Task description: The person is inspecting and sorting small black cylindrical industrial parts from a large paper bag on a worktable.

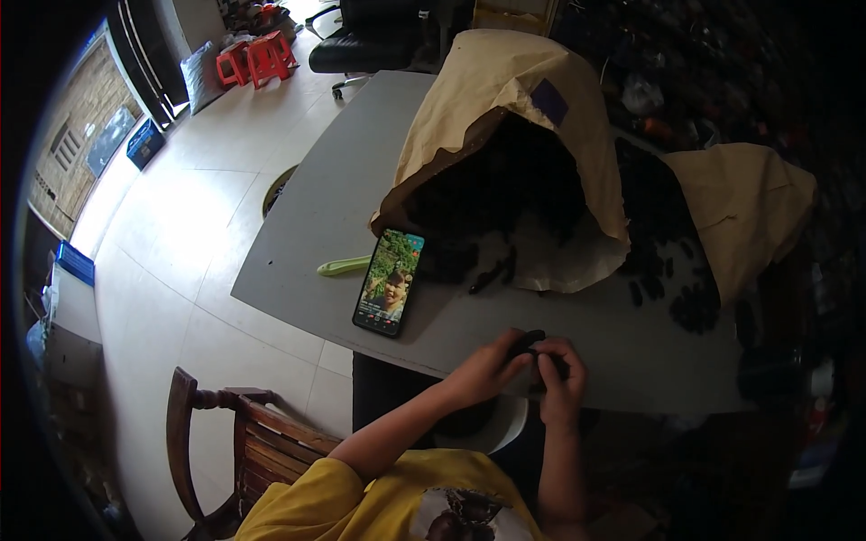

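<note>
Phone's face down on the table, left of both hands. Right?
Not quite: in the head view the phone is face up, screen lit. It is on the table, left of the left hand and right hand.

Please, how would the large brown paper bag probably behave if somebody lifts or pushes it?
The large brown paper bag would probably bend and crumple, because its walls look creased and its edge is wavy. Lifting it mouth-down may spill something, since the open mouth shows dark contents. It seems unlikely to roll, given its broad, slumped shape.
</note>
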